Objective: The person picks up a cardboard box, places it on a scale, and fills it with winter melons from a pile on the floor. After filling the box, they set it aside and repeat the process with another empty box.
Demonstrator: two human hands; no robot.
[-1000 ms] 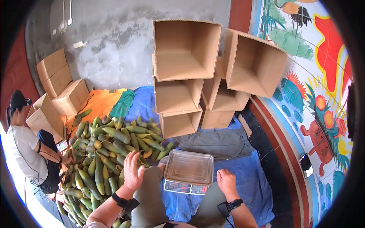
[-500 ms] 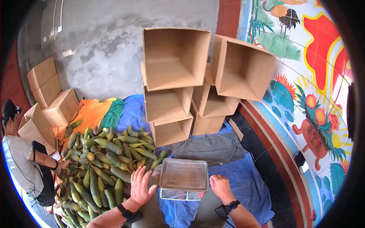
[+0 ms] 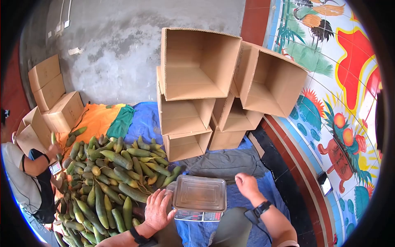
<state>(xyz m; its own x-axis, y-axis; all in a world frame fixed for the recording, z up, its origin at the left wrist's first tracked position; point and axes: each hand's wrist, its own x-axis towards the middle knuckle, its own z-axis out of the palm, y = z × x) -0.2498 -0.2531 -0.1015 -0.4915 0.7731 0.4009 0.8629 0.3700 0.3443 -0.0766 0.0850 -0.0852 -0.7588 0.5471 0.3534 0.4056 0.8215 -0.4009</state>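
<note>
Container: the plastic container (image 3: pixel 200 193) is resting on the scale (image 3: pixel 197 215), near the middle; this placing is looking done.
Left hand: the left hand (image 3: pixel 158 210) is staying just left of the container, its fingers spreading open; no thing is showing in them, and I cannot tell if they are touching the container's edge.
Right hand: the right hand (image 3: pixel 247 186) is hovering to the right, apart from the container, its fingers curling loosely closed; no held thing is showing.
Cucumbers: many cucumbers (image 3: pixel 100 206) are lying loose in a pile at left, outside the boxes, so much handling seems to be remaining.
Boxes: the open boxes (image 3: pixel 196 68) are standing stacked at the far side, their openings facing near; this stacking is looking done.
Other person: a co-worker (image 3: pixel 20 177) at far left is holding one cucumber (image 3: pixel 54 138) upright, near a second scale (image 3: pixel 55 167).
</note>
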